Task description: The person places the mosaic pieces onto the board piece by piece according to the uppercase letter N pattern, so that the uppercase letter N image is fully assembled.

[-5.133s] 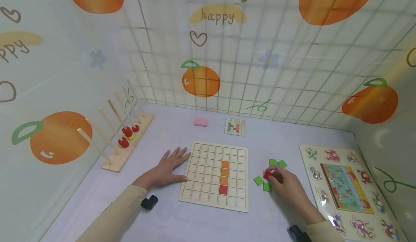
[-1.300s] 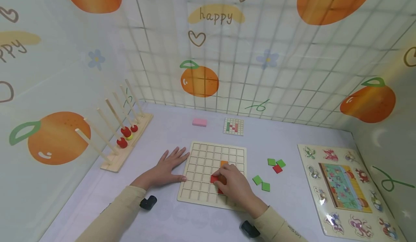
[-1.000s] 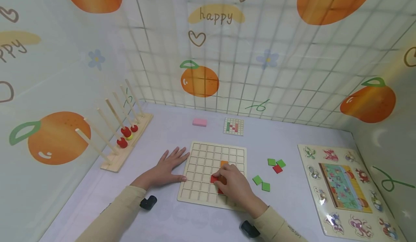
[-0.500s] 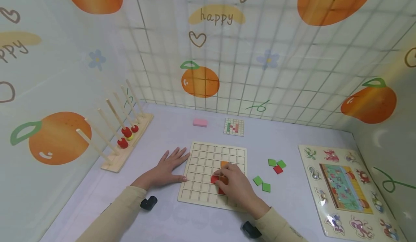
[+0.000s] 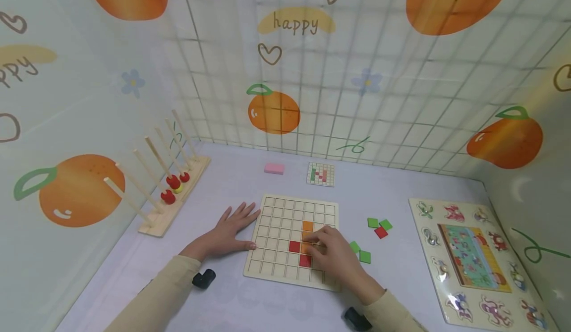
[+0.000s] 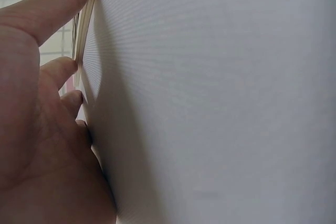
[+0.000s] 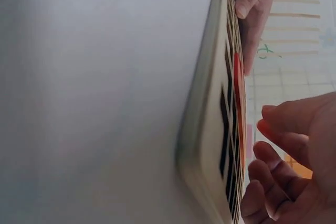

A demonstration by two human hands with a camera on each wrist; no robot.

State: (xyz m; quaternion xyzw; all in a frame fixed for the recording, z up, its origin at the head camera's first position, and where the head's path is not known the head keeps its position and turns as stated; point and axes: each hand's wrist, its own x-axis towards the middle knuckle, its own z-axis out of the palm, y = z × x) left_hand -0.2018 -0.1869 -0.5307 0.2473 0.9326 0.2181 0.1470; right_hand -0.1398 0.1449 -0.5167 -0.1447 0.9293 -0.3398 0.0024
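My left hand (image 5: 227, 230) lies with fingers spread on the table, thumb and fingertips at the left edge of a wooden grid board (image 5: 273, 223). In the left wrist view the thumb and a fingertip touch the board's edge (image 6: 88, 22). A red square tile (image 5: 294, 246) sits in a cell. Right of it runs a column with orange tiles (image 5: 308, 226) and a red tile (image 5: 305, 260) at its near end. Over this column hovers my right hand (image 5: 336, 257), fingers loosely curled, partly covering the orange tiles. The right wrist view shows nothing between its fingers (image 7: 286, 119).
Several green tiles (image 5: 365, 256) and a red tile (image 5: 381, 232) lie right of the board. Behind it are a pink block (image 5: 274, 168) and a small pattern card (image 5: 320, 174). A peg stand (image 5: 167, 213) with beads stands left, an animal puzzle board (image 5: 434, 267) right.
My right hand picked up a red tile from the loose pile and set it into a cell left of the orange column. It has now let go and drawn back right. My left hand stayed put.
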